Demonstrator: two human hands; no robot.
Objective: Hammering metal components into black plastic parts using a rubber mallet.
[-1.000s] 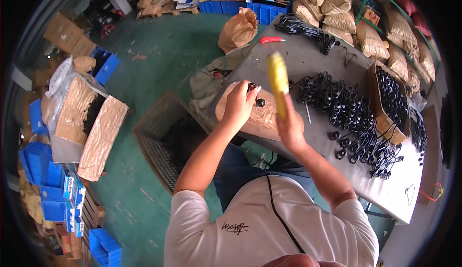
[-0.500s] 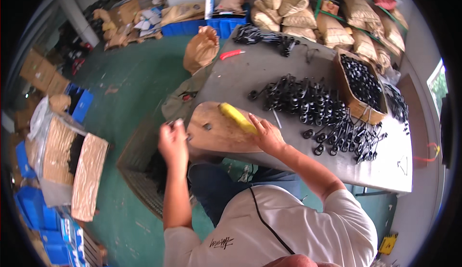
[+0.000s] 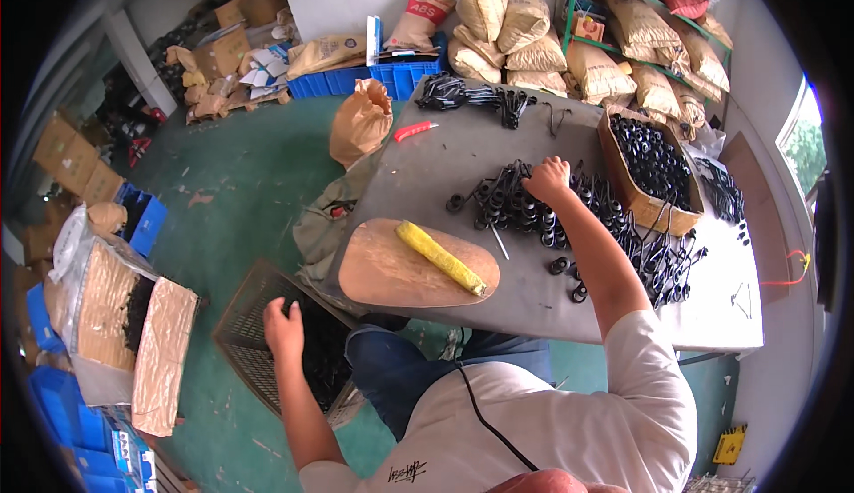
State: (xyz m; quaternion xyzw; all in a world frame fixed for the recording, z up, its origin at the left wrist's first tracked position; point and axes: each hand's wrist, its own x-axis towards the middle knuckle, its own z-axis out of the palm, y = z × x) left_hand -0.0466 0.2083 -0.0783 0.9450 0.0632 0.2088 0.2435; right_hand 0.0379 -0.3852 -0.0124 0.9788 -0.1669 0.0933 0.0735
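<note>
My right hand (image 3: 549,177) reaches over the table, fingers curled down onto a pile of black ring-ended parts (image 3: 525,213); the piece under its fingertips is mostly hidden. My left hand (image 3: 284,327) hangs over a brown slatted crate (image 3: 238,302), thumb and fingers apart, nothing seen between them. Black pieces (image 3: 327,351) lie inside that crate. A yellow wrapped stick (image 3: 440,257) rests slantwise on a tan rounded board (image 3: 374,266) at the table's near left edge.
The grey table (image 3: 427,164) also bears a red-handled cutter (image 3: 414,131), bundles of black parts (image 3: 442,93) at its far edge, a thin white stick (image 3: 500,242), and a carton (image 3: 663,208) filled with black pieces. A brown paper bag (image 3: 361,124) stands beyond the left corner.
My right hand has left the yellow stick and moved right to the black pile. My left hand has dropped from beside the board to above the crate. Small dark pieces near the board are gone.
</note>
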